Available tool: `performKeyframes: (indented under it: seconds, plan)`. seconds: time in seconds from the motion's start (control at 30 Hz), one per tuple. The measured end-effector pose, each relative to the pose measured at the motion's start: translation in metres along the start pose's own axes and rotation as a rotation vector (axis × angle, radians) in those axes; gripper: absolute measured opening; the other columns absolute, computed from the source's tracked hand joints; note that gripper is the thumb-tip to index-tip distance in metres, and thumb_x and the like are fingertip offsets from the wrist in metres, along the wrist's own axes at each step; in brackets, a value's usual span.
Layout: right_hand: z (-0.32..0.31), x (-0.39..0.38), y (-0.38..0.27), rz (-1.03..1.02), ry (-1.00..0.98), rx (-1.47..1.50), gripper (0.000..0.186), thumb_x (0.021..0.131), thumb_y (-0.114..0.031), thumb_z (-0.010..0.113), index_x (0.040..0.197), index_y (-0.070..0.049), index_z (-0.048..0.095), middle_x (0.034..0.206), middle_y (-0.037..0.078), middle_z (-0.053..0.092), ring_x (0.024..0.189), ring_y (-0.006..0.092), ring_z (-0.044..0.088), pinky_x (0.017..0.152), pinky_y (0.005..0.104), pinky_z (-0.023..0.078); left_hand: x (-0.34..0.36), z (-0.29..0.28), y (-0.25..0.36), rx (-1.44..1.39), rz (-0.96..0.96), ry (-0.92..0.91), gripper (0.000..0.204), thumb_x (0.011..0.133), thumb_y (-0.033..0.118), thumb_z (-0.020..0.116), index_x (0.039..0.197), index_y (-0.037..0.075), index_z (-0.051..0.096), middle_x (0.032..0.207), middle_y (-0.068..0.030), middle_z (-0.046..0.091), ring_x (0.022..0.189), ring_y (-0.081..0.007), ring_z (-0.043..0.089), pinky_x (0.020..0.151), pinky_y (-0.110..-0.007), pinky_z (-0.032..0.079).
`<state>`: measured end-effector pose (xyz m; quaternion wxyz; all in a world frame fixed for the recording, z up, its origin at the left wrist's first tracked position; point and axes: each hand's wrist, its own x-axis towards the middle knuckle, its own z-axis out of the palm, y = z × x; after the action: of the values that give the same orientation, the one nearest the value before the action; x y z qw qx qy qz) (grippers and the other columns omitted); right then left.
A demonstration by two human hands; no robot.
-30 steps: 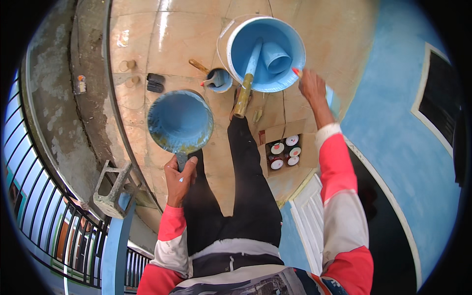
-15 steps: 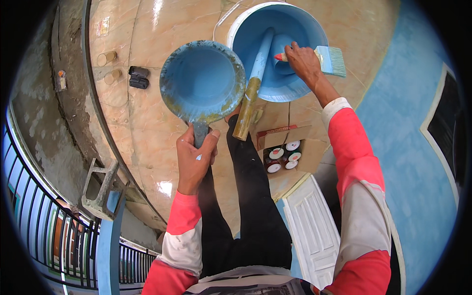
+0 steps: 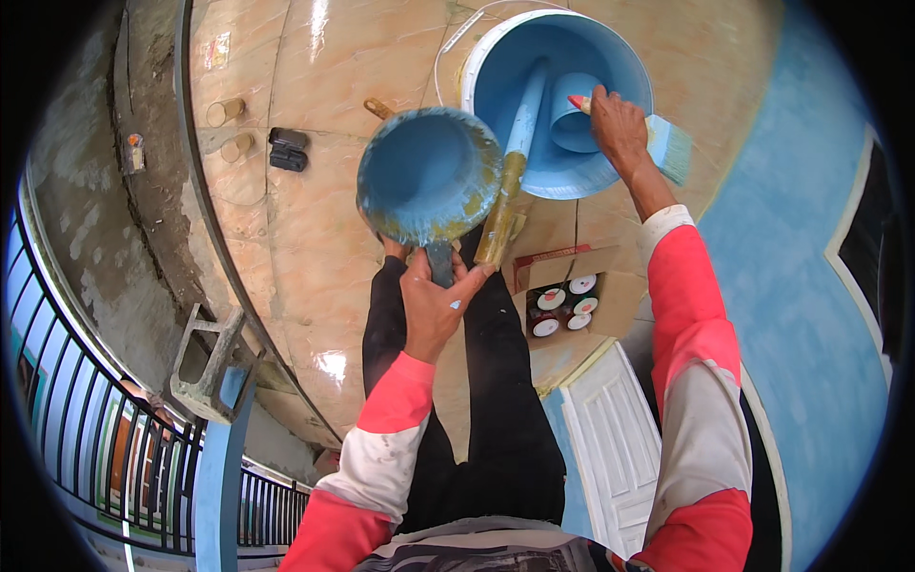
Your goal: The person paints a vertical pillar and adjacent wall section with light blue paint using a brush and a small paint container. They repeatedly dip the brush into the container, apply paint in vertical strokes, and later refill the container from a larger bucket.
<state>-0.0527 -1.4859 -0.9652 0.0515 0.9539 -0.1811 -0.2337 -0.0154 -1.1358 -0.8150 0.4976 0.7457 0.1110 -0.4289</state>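
Note:
My left hand is closed around the short grey handle of a paint-smeared blue dipper, tilted beside the bucket. Its thumb reaches the lower end of a stick; whether they touch I cannot tell. That blue-coated stick leans out of a white bucket with blue paint inside. Over the bucket's right side, my right hand grips a wide paintbrush, its red handle tip pointing left and its blue-stained bristles to the right. A blue cup-like container lies in the bucket, under the handle tip.
An open cardboard box of several lidded cans stands near my legs. Left on the tiles are a black case and two tan cylinders. A wooden handle shows behind the dipper. A blue wall runs along the right.
The dipper has moved right and tipped more. The brush has turned, its bristles now angled lower. More of the cup shows, and the wooden handle has come into sight. The whole view shifted slightly.

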Motion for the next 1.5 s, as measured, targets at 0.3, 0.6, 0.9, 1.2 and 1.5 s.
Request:
performKeyframes:
  seconds: [0.3, 0.6, 0.9, 1.2, 1.5]
  plan:
    - [-0.005, 0.005, 0.002, 0.023, 0.037, 0.062, 0.004, 0.093, -0.007, 0.057, 0.096, -0.005, 0.058, 0.086, 0.022, 0.071, 0.076, 0.0404, 0.073, 0.064, 0.0479, 0.059, -0.014, 0.042, -0.037, -0.138, -0.064, 0.112, 0.040, 0.077, 0.007, 0.089, 0.096, 0.003, 0.055, 0.082, 0.0005, 0.060, 0.068, -0.0051, 0.053, 0.062, -0.022, 0.045]
    - [-0.005, 0.003, 0.001, 0.036, 0.044, 0.074, 0.010, 0.092, -0.007, 0.059, 0.102, -0.005, 0.057, 0.090, 0.022, 0.071, 0.078, 0.0398, 0.074, 0.065, 0.0481, 0.059, -0.001, 0.047, -0.023, -0.146, 0.022, 0.241, 0.035, 0.080, 0.003, 0.086, 0.097, 0.000, 0.056, 0.085, -0.0015, 0.063, 0.070, -0.0053, 0.056, 0.062, -0.023, 0.046]
    - [0.019, 0.009, -0.027, 0.019, -0.040, -0.020, 0.007, 0.094, -0.008, 0.060, 0.101, -0.007, 0.059, 0.091, 0.018, 0.073, 0.079, 0.0331, 0.076, 0.065, 0.0412, 0.061, 0.069, 0.039, 0.016, -0.060, 0.227, 0.311, 0.031, 0.084, 0.005, 0.083, 0.102, 0.000, 0.058, 0.086, 0.0004, 0.061, 0.072, -0.0068, 0.056, 0.063, -0.022, 0.046]
    - [0.037, 0.022, -0.047, 0.049, 0.018, 0.009, 0.005, 0.092, -0.008, 0.061, 0.097, -0.008, 0.062, 0.085, 0.016, 0.073, 0.077, 0.0303, 0.076, 0.063, 0.0389, 0.061, 0.104, 0.039, 0.040, -0.172, 0.309, 0.262, 0.026, 0.084, 0.011, 0.082, 0.098, 0.001, 0.062, 0.085, -0.0013, 0.068, 0.068, -0.0061, 0.057, 0.063, -0.023, 0.046]
    - [0.046, 0.021, -0.052, 0.031, 0.041, -0.067, 0.004, 0.092, -0.010, 0.061, 0.092, -0.009, 0.065, 0.085, 0.016, 0.075, 0.076, 0.0270, 0.077, 0.061, 0.0361, 0.061, 0.115, 0.036, 0.054, -0.175, 0.323, 0.217, 0.024, 0.084, 0.010, 0.079, 0.097, 0.000, 0.061, 0.085, -0.0023, 0.070, 0.068, -0.0074, 0.057, 0.064, -0.026, 0.047]
